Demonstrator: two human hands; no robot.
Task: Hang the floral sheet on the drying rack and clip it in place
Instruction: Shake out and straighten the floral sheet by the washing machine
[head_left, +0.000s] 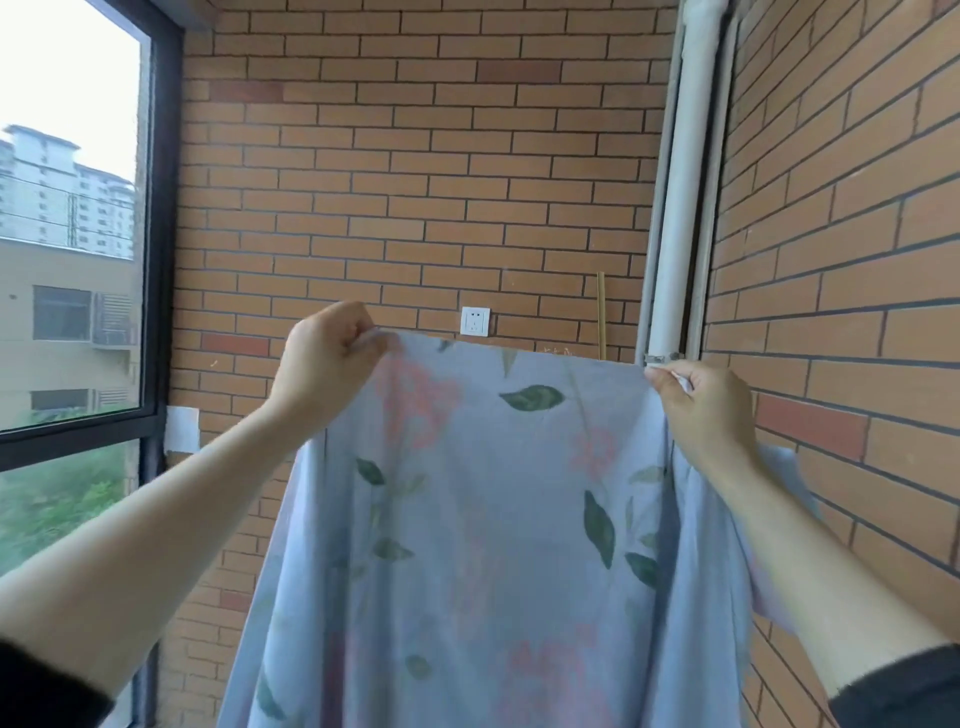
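Head view, nearest first: two dark sleeves (904, 691) sit at the bottom corners, both cut off by the frame, and two bare forearms reach up and forward from them. Two hands are raised at about the same height. The left hand (324, 353) has its fingers curled and pinches the top edge of the one floral sheet (483, 493) at its left end. The right hand (701, 400) pinches the same edge at its right end, with a bunch of pale cloth showing between its fingers.

The sheet is pale blue with green leaves and pink flowers. It is held in the air between the hands, its top edge pulled nearly straight and the rest hanging in loose folds. Its lower part runs out of the bottom of the frame, and some cloth trails behind the right forearm, so its full extent cannot be told. Open air lies above the top edge and to either side of the hands.

Beyond it two brick walls (415, 156) meet in a corner on the right. One white pipe (685, 208) runs upright there, held by one metal clamp (662, 357) just above the right hand. The far wall carries one white socket (475, 321) just above the sheet's edge and one thin pale stick (601, 314), upright near the pipe with its foot hidden behind the sheet. One white plate (182, 428) sits low beside the window (67, 208). That single dark-framed window fills the left side, and the buildings outside it are hazy.
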